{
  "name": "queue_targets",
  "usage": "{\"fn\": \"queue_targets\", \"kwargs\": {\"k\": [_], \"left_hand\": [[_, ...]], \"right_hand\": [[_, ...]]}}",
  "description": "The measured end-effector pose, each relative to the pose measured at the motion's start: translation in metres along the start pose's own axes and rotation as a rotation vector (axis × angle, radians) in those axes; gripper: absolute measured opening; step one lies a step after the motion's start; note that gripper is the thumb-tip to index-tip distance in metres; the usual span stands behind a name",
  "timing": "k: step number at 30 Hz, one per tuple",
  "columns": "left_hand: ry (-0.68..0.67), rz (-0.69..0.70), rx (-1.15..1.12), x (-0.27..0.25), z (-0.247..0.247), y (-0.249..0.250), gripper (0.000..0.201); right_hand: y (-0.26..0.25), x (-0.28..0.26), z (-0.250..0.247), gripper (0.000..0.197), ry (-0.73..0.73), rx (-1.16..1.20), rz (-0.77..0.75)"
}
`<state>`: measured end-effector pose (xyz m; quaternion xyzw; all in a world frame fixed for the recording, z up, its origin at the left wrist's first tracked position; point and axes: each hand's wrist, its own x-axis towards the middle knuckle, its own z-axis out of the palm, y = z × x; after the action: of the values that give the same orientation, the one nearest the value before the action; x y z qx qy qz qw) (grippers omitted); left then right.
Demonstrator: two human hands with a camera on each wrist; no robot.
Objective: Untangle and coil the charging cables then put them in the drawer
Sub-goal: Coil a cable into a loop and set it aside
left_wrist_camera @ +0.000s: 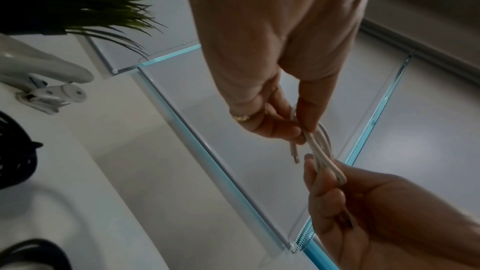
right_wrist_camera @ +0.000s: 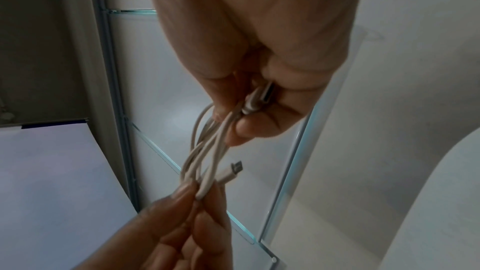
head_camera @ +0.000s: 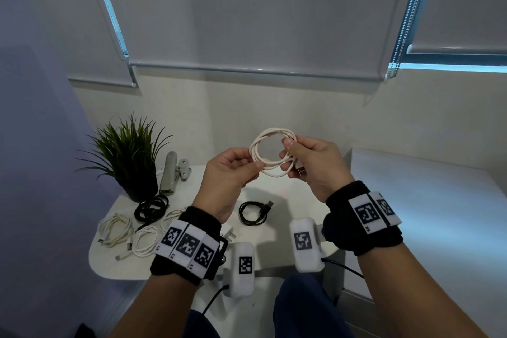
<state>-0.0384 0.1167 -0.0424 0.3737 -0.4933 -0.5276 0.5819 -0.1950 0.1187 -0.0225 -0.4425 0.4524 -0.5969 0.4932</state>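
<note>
Pinching white coiled cable (head_camera: pixel 270 152), both hands' grips (head_camera: pixel 233 170) (head_camera: pixel 312 163), black cable (head_camera: pixel 253 212), plant (head_camera: pixel 129 156) on table (head_camera: pixel 277 228)

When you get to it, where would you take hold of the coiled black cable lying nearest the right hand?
Pinch the black cable across its bundled loops on the side away from the plug, coming from above. It lies flat on the white table, so that grip should keep the turns together.

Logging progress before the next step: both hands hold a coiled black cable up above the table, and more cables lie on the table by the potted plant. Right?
Not quite: the coiled cable is white, not black, as the head view shows. The left hand and right hand do pinch it above the table, and more cables lie by the potted plant.
</note>
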Motion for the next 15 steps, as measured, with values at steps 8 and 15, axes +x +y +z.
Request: {"fn": "queue_targets", "kwargs": {"k": [8, 15], "left_hand": [[0.083, -0.086, -0.042, 0.0003, 0.0047, 0.0001, 0.013], [0.146, -0.075, -0.051, 0.0006, 0.0083, -0.0020, 0.009]], "right_hand": [[0.0052, -0.0007, 0.0019, 0.011, -0.051, -0.015, 0.016], [0.0061, -0.0047, 0.0032, 0.021, -0.008, -0.151, -0.184]]}}
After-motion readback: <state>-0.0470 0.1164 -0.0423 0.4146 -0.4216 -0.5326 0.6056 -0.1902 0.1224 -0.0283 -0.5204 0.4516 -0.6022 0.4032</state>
